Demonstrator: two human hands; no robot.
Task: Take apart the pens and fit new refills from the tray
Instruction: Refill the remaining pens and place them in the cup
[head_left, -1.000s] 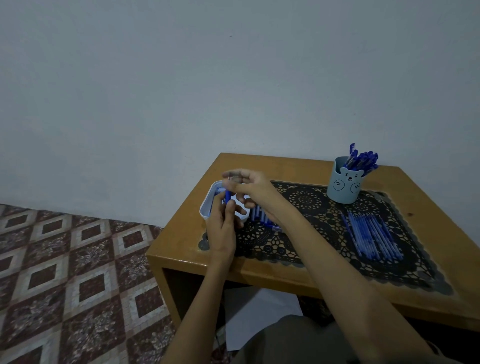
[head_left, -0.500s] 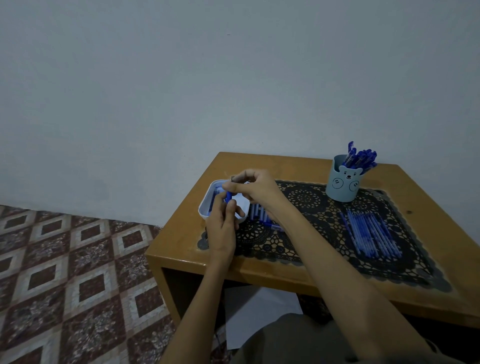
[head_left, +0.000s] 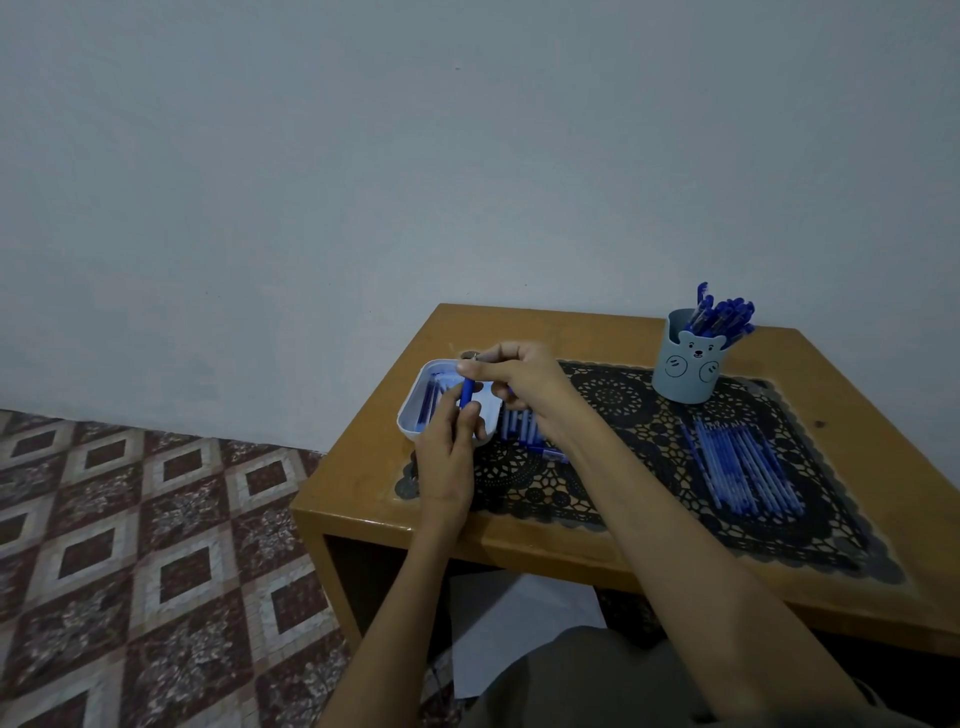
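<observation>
- Blue pen: 1 pen stands nearly upright between the 2 hands, above the near half of the tray and clear of the table.
- Left hand: it comes up from below, thumb and fingers curled round the lower end of the pen and gripping it. The bottom of the pen is hidden inside the grip.
- Right hand: it reaches in from the right, thumb and forefinger pinched on the top end of the pen. The other fingers are curled under the palm. Whether the pinch is on a cap or on the tip, I cannot tell.
- White tray: it sits on the left part of the wooden table, touching the left edge of the black lace mat. Thin blue pieces lie in its far-left part, too small to make out further.
- Loose pens: a few lie on the mat just beside the tray's right side, partly under the right wrist.
- Pale blue cup: it bears a bear face, stands upright at the far right of the mat and holds a bunch of capped blue pens.
- Row of thin blue refills: they lie side by side on the mat, near the cup and well apart from the tray.
- Under the table lies a white sheet. The floor has brown and cream diamond tiles.
</observation>
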